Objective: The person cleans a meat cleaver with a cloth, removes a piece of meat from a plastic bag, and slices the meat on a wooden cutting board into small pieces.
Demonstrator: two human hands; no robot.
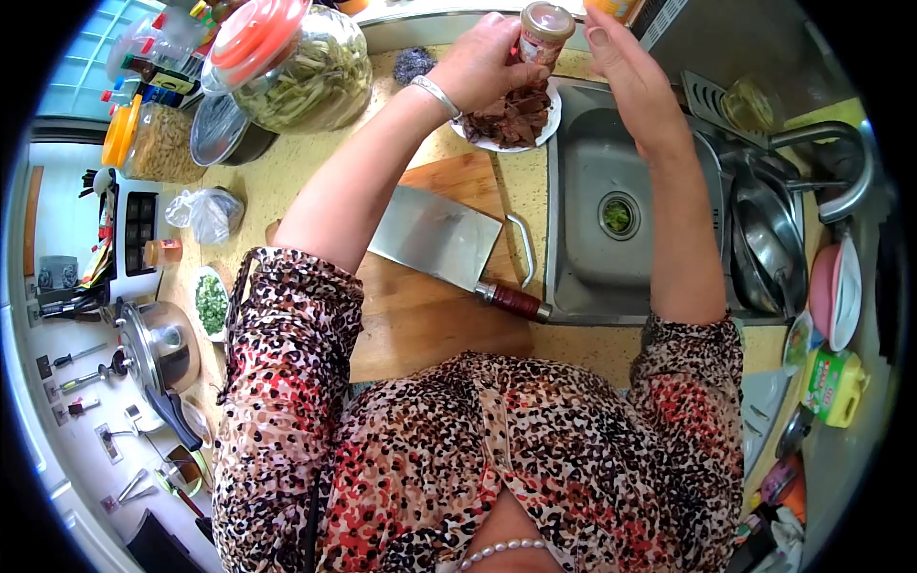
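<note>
My left hand [482,62] grips a small jar [543,31] with a red label and clear lid, held over a white plate of dark sliced meat [511,119] at the sink's corner. My right hand [626,67] is beside the jar with fingers apart, its fingertips near the lid. A cleaver [435,234] with a dark red handle lies flat on the wooden cutting board [420,306] below my arms.
A steel sink [611,215] lies right of the board, with pans [764,239] and a faucet [831,158] beyond. A big glass jar with an orange lid [296,57], a bowl of chopped greens [210,304] and a pot [158,344] stand left. A yellow bottle [833,384] sits right.
</note>
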